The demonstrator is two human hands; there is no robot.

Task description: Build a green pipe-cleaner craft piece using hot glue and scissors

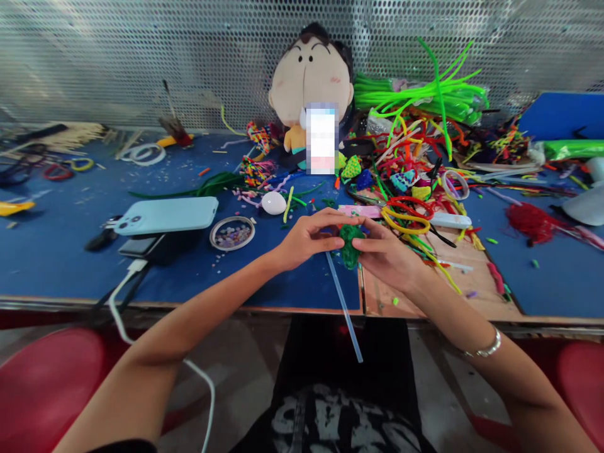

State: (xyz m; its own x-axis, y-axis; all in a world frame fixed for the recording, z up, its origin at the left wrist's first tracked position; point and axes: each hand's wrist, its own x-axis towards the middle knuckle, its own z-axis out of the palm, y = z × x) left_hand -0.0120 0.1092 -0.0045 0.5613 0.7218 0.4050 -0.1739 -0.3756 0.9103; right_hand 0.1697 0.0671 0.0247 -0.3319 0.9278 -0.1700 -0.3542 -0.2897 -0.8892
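Observation:
Both hands meet over the front edge of the blue table. My left hand and my right hand pinch a small green fuzzy pipe-cleaner shape between their fingertips. A thin clear stick runs from under the green shape down past the table edge toward my lap. A little red shows under my left fingers; I cannot make out what it is.
A light-blue phone lies on a dark power bank with a white cable. A round tin of beads and a white egg-shaped thing sit nearby. A plush doll leans on the perforated wall. Heaps of coloured pipe cleaners fill the right side.

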